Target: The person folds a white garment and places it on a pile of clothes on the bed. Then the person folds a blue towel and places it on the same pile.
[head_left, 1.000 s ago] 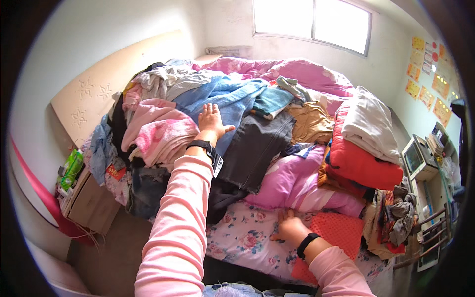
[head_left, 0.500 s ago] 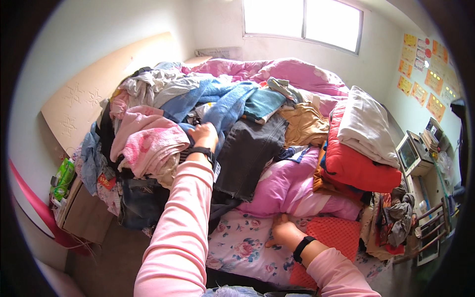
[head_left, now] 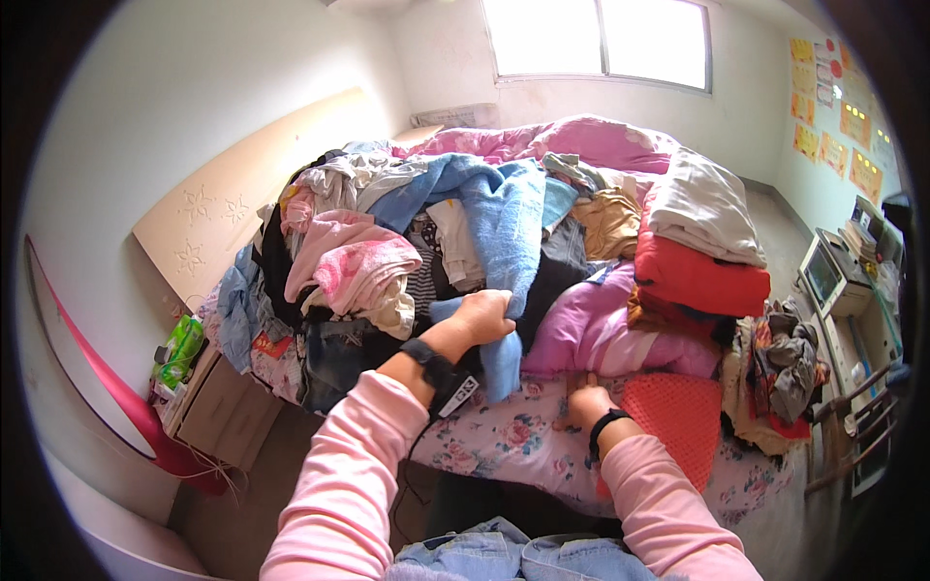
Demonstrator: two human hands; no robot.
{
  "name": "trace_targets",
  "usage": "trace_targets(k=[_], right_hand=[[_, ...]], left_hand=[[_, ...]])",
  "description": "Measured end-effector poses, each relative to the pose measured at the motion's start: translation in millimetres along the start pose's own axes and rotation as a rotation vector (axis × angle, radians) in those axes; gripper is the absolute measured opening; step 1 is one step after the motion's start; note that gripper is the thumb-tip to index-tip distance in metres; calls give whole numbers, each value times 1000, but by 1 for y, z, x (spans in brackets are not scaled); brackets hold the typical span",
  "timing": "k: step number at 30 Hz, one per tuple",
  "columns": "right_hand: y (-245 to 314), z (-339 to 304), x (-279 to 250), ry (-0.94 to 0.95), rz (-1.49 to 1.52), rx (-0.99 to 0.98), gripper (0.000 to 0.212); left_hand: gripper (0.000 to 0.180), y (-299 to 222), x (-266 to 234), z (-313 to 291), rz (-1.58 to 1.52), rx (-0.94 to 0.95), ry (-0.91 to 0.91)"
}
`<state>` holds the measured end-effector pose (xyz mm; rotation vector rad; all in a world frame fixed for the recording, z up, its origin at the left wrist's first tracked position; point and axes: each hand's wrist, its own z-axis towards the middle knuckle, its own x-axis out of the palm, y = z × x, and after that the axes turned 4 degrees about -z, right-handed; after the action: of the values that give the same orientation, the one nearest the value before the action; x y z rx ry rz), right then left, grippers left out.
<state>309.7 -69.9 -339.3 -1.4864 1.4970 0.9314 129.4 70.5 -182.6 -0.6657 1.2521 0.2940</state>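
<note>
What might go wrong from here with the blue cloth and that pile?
1. The left hand has its grip on the blue fleecy cloth, which overlaps the dark gray garment; a pull might drag that along.
2. The white folded cloth sits atop the red bedding, so jostling the pile could make it slide.
3. The black wristband on the left wrist might snag loose fabric.

The long fuzzy cloth [head_left: 515, 228] is light blue, the thick folded quilt [head_left: 693, 278] bright red. The white bed sheet [head_left: 484, 445] has a pink-and-blue floral pattern; the flat textured cover [head_left: 678, 416] is coral.
</note>
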Motion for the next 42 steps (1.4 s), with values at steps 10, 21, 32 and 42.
trace_targets(k=[10,21,32,42], right_hand=[[-13,-18,-5,31,245,-2,73],[46,-36,-11,19,1191,-199,73],[40,-19,-40,-259,1936,-111,12],[25,-11,-18,-162,1693,105,33]], left_hand=[[25,-47,79,-155,-69,176,758],[29,-65,47,-196,-427,57,697],[27,-10,-129,-200,286,-81,242],[37,159,-233,-213,433,-609,-939]])
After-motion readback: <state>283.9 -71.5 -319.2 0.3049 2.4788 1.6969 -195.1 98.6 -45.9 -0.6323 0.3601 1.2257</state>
